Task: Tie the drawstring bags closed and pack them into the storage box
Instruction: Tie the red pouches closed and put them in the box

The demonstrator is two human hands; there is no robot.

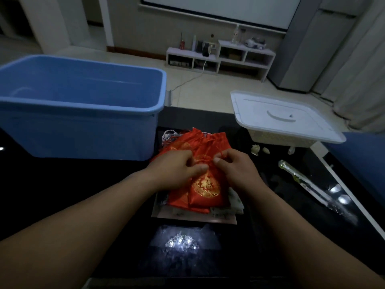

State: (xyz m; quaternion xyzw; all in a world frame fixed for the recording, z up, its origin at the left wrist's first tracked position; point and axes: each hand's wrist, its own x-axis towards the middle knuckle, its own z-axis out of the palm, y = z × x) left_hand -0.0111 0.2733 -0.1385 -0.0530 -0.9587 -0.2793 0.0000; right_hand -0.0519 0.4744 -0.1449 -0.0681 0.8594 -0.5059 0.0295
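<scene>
A red drawstring bag with a gold round emblem lies on top of a pile of red and pale bags in the middle of the dark table. My left hand and my right hand meet at the bag's gathered neck, and each pinches its red drawstring. The knot area between my fingers is partly hidden. The blue storage box stands open to the left of the pile, and I see nothing inside it.
A white basket under a white lid sits at the back right. A clear wrapped stick and small pale scraps lie on the right of the glossy dark table. A low white shelf stands beyond on the floor.
</scene>
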